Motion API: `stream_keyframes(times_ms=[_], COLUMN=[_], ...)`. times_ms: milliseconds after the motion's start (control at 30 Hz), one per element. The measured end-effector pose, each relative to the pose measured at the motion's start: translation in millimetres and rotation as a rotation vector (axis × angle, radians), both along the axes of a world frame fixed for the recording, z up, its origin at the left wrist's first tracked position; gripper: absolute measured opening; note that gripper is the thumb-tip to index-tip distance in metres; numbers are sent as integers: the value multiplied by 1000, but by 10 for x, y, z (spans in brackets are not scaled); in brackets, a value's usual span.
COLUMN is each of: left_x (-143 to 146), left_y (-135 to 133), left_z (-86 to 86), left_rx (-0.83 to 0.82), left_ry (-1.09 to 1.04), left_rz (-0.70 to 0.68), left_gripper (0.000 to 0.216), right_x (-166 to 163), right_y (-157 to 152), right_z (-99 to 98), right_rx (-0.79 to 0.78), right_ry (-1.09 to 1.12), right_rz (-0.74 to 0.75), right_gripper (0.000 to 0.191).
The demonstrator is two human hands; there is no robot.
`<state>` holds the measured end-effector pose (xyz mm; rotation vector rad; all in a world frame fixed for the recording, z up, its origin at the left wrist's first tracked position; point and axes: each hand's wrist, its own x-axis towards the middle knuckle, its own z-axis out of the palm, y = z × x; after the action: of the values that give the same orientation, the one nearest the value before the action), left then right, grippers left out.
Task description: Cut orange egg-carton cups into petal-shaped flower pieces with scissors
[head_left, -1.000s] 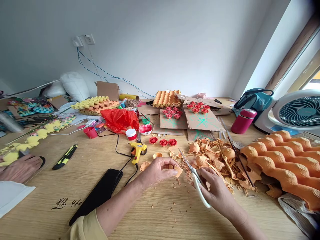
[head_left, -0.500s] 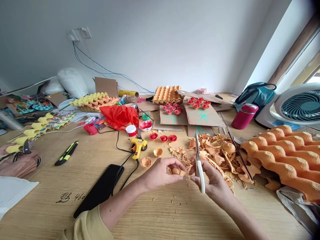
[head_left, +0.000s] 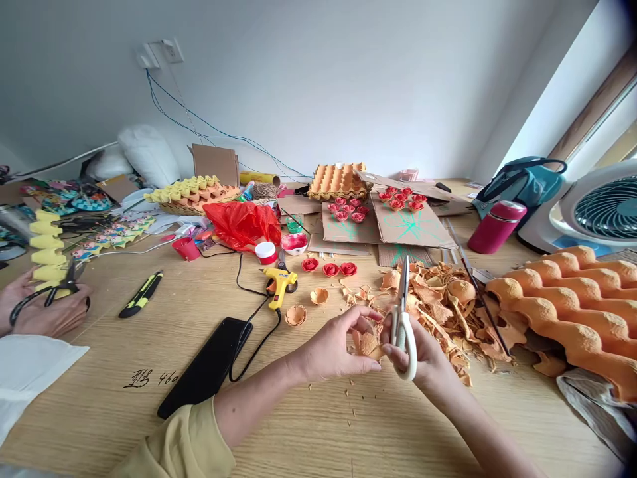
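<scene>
Between the thumb and fingers of my left hand (head_left: pixel 333 348) is an orange egg-carton cup (head_left: pixel 367 344), its rounded bottom partly turned toward me. My right hand (head_left: pixel 423 352) is closed around white-handled scissors (head_left: pixel 404 318), blades pointing up and away, and its fingertips come close to the cup's right side. Whether they touch it I cannot tell. Two cut orange cups, one nearer (head_left: pixel 296 315) and one farther (head_left: pixel 319 296), stand left of my hands. Behind them sit three red-painted paper roses (head_left: pixel 330 269). A heap of orange carton scraps (head_left: pixel 438 299) lies beyond my right hand.
A yellow glue gun (head_left: pixel 279 285) and a black phone (head_left: pixel 206 365) lie to the left, near a utility knife (head_left: pixel 141 294). At far left, another person's hands (head_left: pixel 54 312) hold black scissors and yellow carton. An orange egg tray (head_left: pixel 572 299) and pink bottle (head_left: pixel 496 227) stand right.
The cup in my left hand has turned and shows more of its rounded outside. My right hand's scissors have tilted. At far left, the other person's hands have raised the yellow carton strip.
</scene>
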<state>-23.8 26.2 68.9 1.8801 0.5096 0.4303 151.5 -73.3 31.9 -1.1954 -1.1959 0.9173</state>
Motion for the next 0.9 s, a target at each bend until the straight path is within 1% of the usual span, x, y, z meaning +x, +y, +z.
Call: stream_keyframes(times_ms=[67, 133, 267, 333, 500, 667, 767, 900], left_x=[21, 44, 88, 106, 134, 135, 138, 141], left_y=[-15, -31, -42, -40, -60, -125, -152, -115], left_z=[-73, -137, -199, -210, -227, -231, -226, -210], left_rx=[-53, -131, -408, -501, -593, -682, -717, -749], left_ry=[-15, -63, -183, -229, -278, -353, -383, -438], left_rz=[-6, -15, -36, -20, 59, 90, 110, 160], left_gripper=[70, 69, 60, 57, 62, 60, 57, 55], right_x=[6, 13, 19, 9, -25, -17, -20, -19], right_y=[7, 10, 6, 1, -15, -33, -43, -65], right_z=[23, 34, 22, 13, -10, -92, -97, -12], right_rx=[-20, -48, -74, -76, -31, 7, 21, 33], right_ry=[50, 92, 111, 103, 6, -93, -117, -179], right_rz=[-16, -29, -56, -72, -126, -182, -161, -98], right_gripper=[35, 39, 43, 42, 41, 39, 35, 28])
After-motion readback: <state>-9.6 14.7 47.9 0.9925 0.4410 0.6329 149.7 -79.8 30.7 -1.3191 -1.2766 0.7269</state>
